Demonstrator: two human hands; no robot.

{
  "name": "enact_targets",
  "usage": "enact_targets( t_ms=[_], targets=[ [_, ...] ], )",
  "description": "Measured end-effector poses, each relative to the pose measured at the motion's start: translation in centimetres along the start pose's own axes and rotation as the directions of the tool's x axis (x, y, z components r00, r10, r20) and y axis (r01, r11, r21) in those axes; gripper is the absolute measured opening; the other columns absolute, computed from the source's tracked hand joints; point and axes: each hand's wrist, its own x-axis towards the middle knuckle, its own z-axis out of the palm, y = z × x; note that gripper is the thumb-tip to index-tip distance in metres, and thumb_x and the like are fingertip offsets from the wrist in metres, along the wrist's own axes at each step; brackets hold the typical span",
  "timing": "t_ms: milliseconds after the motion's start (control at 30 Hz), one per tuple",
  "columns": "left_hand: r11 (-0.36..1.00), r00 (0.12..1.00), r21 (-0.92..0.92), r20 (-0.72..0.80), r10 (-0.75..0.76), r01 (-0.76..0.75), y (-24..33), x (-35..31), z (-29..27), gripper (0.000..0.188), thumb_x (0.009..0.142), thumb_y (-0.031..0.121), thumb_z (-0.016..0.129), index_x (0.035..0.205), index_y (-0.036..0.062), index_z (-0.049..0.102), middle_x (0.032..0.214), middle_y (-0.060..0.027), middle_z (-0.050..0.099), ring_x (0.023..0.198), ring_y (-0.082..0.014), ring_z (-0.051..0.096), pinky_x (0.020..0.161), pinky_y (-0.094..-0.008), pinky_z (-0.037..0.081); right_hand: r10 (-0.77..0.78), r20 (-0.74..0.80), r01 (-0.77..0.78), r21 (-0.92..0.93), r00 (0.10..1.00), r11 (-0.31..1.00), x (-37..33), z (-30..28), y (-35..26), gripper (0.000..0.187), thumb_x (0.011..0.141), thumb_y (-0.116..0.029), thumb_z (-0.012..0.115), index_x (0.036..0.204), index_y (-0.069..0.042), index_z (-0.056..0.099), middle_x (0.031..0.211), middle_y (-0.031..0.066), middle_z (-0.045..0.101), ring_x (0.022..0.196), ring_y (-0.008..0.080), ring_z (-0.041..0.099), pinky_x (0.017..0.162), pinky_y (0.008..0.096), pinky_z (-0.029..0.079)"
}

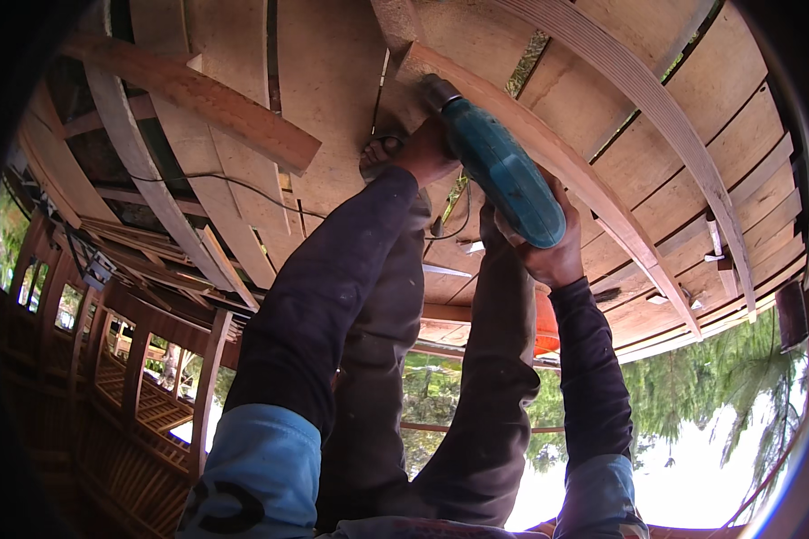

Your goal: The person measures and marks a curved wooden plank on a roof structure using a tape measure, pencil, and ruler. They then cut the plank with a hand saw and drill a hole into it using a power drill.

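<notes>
A teal power drill (503, 171) lies slantwise between my hands, its dark chuck end (438, 90) up against a long wooden beam (548, 153). My right hand (553, 251) is wrapped round the rear grip, under the back of the housing. At the front of the body, just behind the chuck, my left hand (430, 153) closes on the drill; its fingers are mostly hidden behind the tool. The area around the tip is blurred, so I cannot make out the bit. A dark cord (243, 184) runs across the boards near the drill.
My sandalled foot (382, 151) rests on the plank floor (333, 81), which has open gaps. A loose wooden board (198, 103) lies at left, a curved timber (656, 90) at right. What looks like a hammer (715, 241) lies far right. Something orange (546, 323) stands behind my leg.
</notes>
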Motion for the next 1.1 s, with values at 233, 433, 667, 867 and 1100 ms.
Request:
enact_targets(
  t_ms=[233, 433, 667, 867, 1100],
  targets=[
    [0.999, 0.999, -0.032, -0.03, 0.03, -0.031, 0.9, 0.2, -0.2, 0.031, 0.087, 0.025, 0.072, 0.106, 0.0015, 0.069, 0.106, -0.0246, 0.071, 0.105, -0.043, 0.066, 0.092, -0.0473, 0.053, -0.051, 0.01, 0.052, -0.073, 0.999, 0.996, 0.3, -0.3, -0.6, 0.074, 0.076, -0.009, 0.082, 0.142, -0.002, 0.051, 0.117, 0.0203, 0.073, 0.11, 0.0301, 0.073, 0.093, 0.0365, 0.056],
    [0.997, 0.998, -0.071, -0.062, 0.007, -0.011, 2.6, 0.3, -0.7, 0.03, 0.087, 0.027, 0.073, 0.103, 0.0009, 0.071, 0.103, -0.0248, 0.072, 0.102, -0.0424, 0.068, 0.088, -0.0463, 0.055, -0.001, 0.036, 0.005, -0.115, 0.999, 0.993, 0.3, -0.7, -1.4, 0.071, 0.08, -0.01, 0.084, 0.142, 0.0, 0.052, 0.128, 0.0137, 0.067, 0.116, 0.0212, 0.066, 0.103, 0.0341, 0.051],
    [0.999, 0.998, -0.036, -0.066, -0.018, 0.015, 1.4, 0.3, 0.0, 0.031, 0.087, 0.027, 0.073, 0.101, 0.0003, 0.071, 0.102, -0.0258, 0.072, 0.1, -0.0424, 0.069, 0.087, -0.0466, 0.056, -0.119, 0.024, 0.121, -0.226, 0.993, 0.966, 0.4, -0.8, -1.4, 0.07, 0.078, -0.01, 0.082, 0.14, -0.001, 0.053, 0.124, 0.0184, 0.069, 0.115, 0.0284, 0.069, 0.1, 0.0365, 0.052],
    [0.997, 1.0, -0.078, -0.029, -0.011, 0.009, 1.2, 0.6, -0.1, 0.031, 0.087, 0.029, 0.072, 0.102, 0.0013, 0.071, 0.102, -0.0258, 0.072, 0.1, -0.0426, 0.069, 0.087, -0.0465, 0.056, -0.107, 0.037, 0.113, -0.246, 0.994, 0.963, 0.6, -0.9, -1.6, 0.068, 0.079, -0.012, 0.084, 0.139, 0.0, 0.054, 0.124, 0.0184, 0.07, 0.114, 0.0274, 0.07, 0.099, 0.0366, 0.053],
    [0.996, 0.998, -0.082, -0.054, -0.044, 0.04, 2.3, 0.5, -0.2, 0.032, 0.088, 0.03, 0.071, 0.102, 0.0019, 0.071, 0.103, -0.025, 0.072, 0.101, -0.0418, 0.069, 0.087, -0.046, 0.056, -0.143, 0.027, 0.145, -0.281, 0.989, 0.949, 0.6, -0.8, -1.6, 0.073, 0.075, -0.007, 0.079, 0.142, -0.005, 0.051, 0.12, 0.0223, 0.072, 0.113, 0.0378, 0.071, 0.093, 0.0405, 0.057]
  ],
)
